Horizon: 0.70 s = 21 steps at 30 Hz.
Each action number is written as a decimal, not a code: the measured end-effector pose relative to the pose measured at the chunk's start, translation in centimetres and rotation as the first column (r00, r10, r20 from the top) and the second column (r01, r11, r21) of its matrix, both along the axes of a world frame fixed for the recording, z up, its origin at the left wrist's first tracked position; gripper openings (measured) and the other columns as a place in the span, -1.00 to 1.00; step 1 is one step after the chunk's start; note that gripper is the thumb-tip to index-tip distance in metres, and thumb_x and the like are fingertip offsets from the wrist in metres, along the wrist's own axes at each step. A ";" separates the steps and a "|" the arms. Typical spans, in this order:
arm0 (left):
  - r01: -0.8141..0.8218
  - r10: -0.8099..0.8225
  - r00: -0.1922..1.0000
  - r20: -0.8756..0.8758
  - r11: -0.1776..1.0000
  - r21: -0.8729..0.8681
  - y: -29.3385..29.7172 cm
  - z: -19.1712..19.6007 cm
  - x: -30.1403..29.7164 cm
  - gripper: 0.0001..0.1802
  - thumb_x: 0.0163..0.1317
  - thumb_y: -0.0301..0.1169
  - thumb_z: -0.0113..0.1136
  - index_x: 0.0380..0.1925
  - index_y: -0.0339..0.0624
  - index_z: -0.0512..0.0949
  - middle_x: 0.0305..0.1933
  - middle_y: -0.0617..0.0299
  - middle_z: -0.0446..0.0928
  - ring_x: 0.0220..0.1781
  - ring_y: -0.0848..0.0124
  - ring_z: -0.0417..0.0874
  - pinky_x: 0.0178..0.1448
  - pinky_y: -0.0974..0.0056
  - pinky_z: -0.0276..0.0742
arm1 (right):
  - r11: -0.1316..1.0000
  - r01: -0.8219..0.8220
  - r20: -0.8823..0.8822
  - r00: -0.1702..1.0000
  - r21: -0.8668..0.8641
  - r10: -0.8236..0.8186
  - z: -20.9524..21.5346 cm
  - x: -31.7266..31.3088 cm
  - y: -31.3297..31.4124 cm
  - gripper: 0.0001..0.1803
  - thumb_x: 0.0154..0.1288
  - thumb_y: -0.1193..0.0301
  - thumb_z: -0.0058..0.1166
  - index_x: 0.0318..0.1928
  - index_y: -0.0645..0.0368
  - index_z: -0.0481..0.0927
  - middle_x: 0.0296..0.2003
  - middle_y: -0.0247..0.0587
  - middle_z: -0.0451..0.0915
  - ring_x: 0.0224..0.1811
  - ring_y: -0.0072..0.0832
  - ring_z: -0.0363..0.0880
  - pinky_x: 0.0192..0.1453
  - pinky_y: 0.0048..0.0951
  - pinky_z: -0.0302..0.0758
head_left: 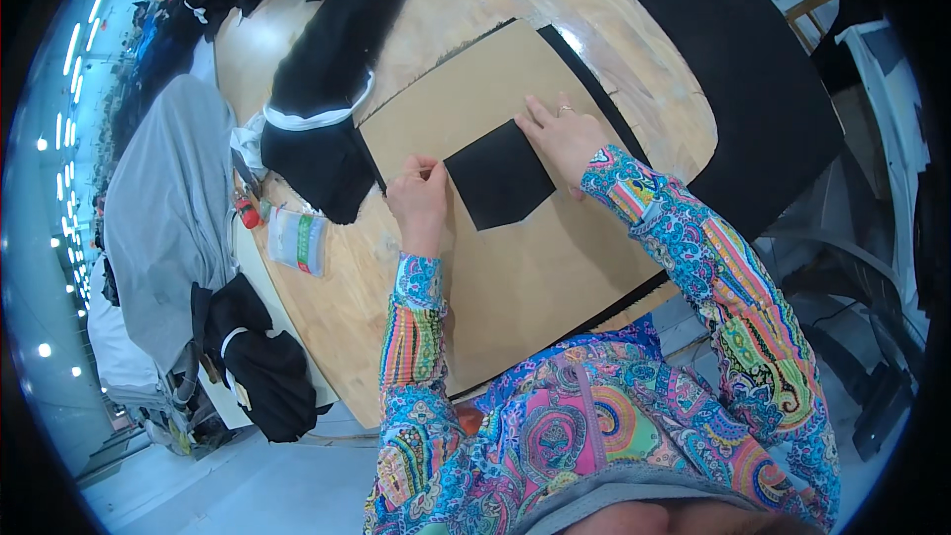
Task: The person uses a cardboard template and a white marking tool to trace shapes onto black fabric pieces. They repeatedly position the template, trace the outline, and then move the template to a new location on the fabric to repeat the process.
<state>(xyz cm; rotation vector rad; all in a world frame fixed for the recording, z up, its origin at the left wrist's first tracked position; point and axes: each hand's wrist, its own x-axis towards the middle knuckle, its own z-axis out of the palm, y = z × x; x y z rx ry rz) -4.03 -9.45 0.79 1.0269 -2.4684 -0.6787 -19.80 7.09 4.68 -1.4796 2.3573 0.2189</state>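
Observation:
A large tan cardboard sheet (500,282) lies on black fabric (594,89), whose edges show past its sides. In its middle is a black pocket-shaped patch (500,176) with a pointed lower edge. I cannot tell whether this is a separate cloth piece or fabric seen through a cutout. My left hand (418,202) rests by the patch's upper left corner, thumb and forefinger pinched; what they hold, if anything, is hidden. My right hand (569,143) lies with fingers stretched out on the cardboard, touching the patch's upper right corner.
On the wooden table (342,312), a black fabric bundle (337,50) tied with a white strip lies left. A large black panel (763,69) hangs over the right edge. Nearby are a small plastic packet (296,241), a red object (247,211) and grey cloth (168,208).

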 end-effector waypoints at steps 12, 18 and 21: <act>0.072 -0.076 0.997 0.029 0.992 0.105 5.6 0.4 4.8 -0.93 0.05 -0.40 0.18 -0.48 -0.14 0.56 -0.50 0.07 0.61 -0.44 0.15 0.66 -0.32 0.17 0.55 | 1.000 0.020 0.037 0.999 -0.003 -0.020 -0.3 -0.2 -0.2 0.35 -0.65 0.52 0.54 0.36 -0.02 0.12 0.40 -0.17 0.04 0.35 0.04 0.14 0.11 -0.30 0.51; 0.060 -0.063 0.998 0.017 0.989 0.135 6.7 0.8 5.4 -0.95 0.05 -0.42 0.16 -0.49 -0.12 0.56 -0.53 0.06 0.60 -0.45 0.14 0.66 -0.34 0.17 0.55 | 0.999 0.032 0.036 0.999 -0.006 -0.032 -0.6 -0.1 -0.3 0.36 -0.67 0.52 0.55 0.36 -0.01 0.11 0.39 -0.17 0.05 0.35 0.04 0.15 0.12 -0.29 0.51; 0.072 -0.074 0.997 0.011 0.988 0.140 6.7 1.0 5.6 -0.94 0.06 -0.43 0.18 -0.48 -0.16 0.56 -0.54 0.10 0.61 -0.48 0.22 0.66 -0.36 0.23 0.55 | 1.000 0.023 0.025 0.999 -0.012 -0.023 -0.6 0.0 -0.2 0.36 -0.68 0.52 0.55 0.36 -0.02 0.12 0.39 -0.16 0.05 0.34 0.04 0.16 0.12 -0.29 0.51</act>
